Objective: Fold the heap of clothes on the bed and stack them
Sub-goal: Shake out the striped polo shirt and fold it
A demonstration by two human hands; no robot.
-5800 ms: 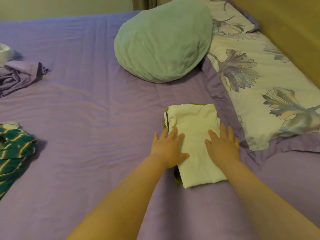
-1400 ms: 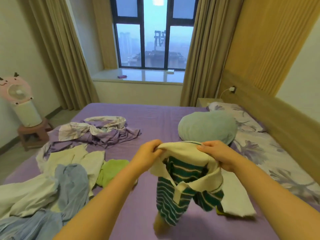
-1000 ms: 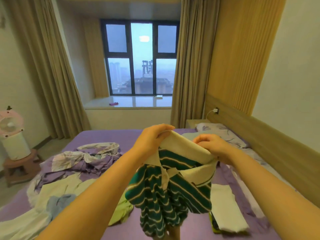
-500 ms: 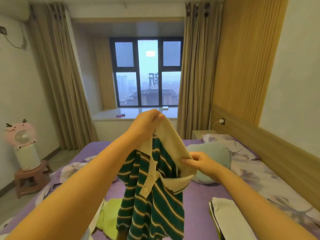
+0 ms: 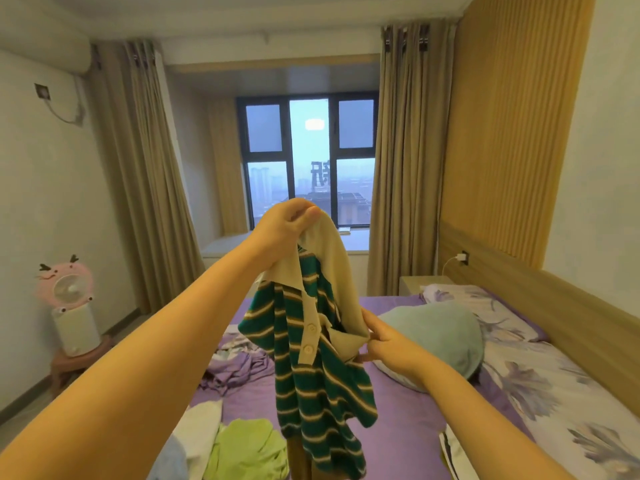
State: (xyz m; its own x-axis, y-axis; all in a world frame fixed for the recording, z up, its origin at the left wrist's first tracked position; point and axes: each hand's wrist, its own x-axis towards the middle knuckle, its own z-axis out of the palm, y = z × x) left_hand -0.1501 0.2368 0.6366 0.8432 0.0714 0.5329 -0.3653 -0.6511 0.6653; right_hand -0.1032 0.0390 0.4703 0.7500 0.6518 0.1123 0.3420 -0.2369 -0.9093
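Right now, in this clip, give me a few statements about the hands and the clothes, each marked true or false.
1. The left hand holds the striped polo shirt up by its cream collar. True.
2. The right hand rests flat on the teal pillow. False: it pinches the collar's lower end.
3. The shirt lies spread flat on the bed. False: it hangs in the air.
4. A light green garment lies on the bed below the left arm. True.
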